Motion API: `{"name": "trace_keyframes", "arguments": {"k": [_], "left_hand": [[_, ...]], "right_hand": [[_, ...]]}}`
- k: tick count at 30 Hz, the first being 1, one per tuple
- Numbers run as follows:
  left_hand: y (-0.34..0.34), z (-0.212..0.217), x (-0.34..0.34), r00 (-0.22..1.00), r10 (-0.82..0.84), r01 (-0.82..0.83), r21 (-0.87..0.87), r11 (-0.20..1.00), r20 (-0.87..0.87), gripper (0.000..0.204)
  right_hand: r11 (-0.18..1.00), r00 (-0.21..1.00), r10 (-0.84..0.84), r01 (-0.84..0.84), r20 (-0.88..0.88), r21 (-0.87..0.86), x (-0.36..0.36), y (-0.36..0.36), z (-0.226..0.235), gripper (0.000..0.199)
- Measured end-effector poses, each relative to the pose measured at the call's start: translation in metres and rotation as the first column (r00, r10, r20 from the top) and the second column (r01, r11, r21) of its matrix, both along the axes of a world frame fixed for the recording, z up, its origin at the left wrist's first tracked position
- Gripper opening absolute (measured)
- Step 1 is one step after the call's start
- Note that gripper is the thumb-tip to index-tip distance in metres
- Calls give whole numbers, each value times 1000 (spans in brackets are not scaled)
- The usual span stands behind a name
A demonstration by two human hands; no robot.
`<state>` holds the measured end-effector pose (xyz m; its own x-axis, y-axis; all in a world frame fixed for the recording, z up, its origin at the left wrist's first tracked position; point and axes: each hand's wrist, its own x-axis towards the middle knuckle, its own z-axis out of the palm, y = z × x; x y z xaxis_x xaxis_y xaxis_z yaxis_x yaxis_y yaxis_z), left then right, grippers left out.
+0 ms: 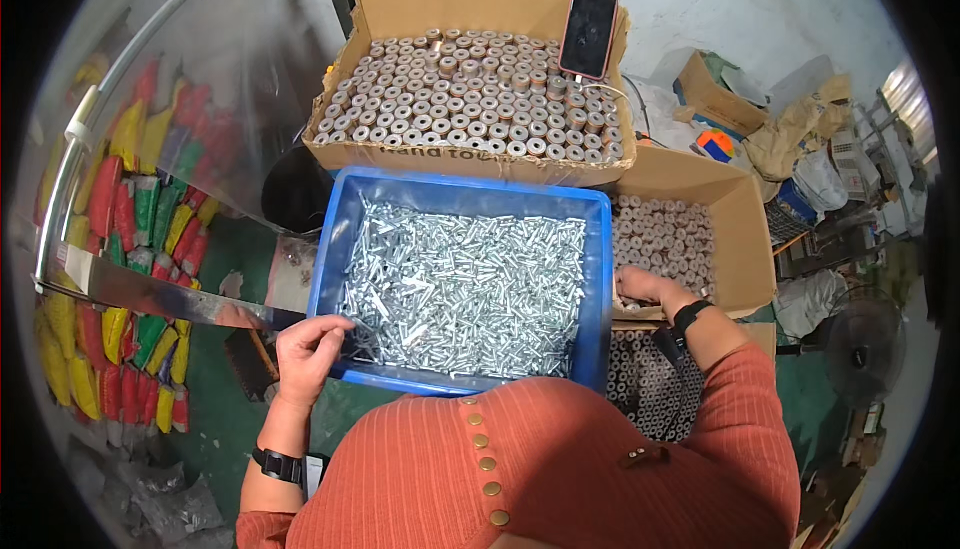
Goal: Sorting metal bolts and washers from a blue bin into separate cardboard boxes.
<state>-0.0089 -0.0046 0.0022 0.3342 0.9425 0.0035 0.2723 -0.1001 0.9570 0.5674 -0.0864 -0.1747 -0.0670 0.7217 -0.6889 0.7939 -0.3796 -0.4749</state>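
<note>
Left hand: the left hand (310,344) rests on the near left corner of a blue crate (330,239), fingers curled, seemingly pinching a bolt; exact grip unclear.
Right hand: the right hand (640,286) reaches into a cardboard box (745,239) just right of the crate, fingers closed around small metal rings (665,239).
Crate: heaped with silver bolts (465,289).
Behind: a second box (465,4) of rings, a phone (588,31) propped on its rim.
Left: coloured packets (130,249) stacked behind clear plastic.

Green floor (225,419) under blue crate (325,249)
</note>
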Motion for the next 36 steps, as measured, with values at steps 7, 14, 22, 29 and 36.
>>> {"name": "trace_keyframes", "arguments": {"k": [7,14,22,29,36], "left_hand": [[6,-3,-5,997,-64,64,3,998,39,14],[9,-1,-5,985,-163,162,27,986,58,13],[11,-4,-18,959,-252,247,53,968,132,13],[12,-3,-29,922,-331,313,116,943,202,14],[20,-26,-33,883,-445,373,352,859,150,16]], "right_hand": [[746,394,-414,664,-821,-57,23,-27,89,28],[609,228,-189,790,-955,68,-34,7,236,23],[646,61,-301,748,-952,-156,-117,106,297,30],[804,677,-285,-217,678,554,-97,144,260,34],[923,364,24,-366,931,119,-113,188,245,26]]}}
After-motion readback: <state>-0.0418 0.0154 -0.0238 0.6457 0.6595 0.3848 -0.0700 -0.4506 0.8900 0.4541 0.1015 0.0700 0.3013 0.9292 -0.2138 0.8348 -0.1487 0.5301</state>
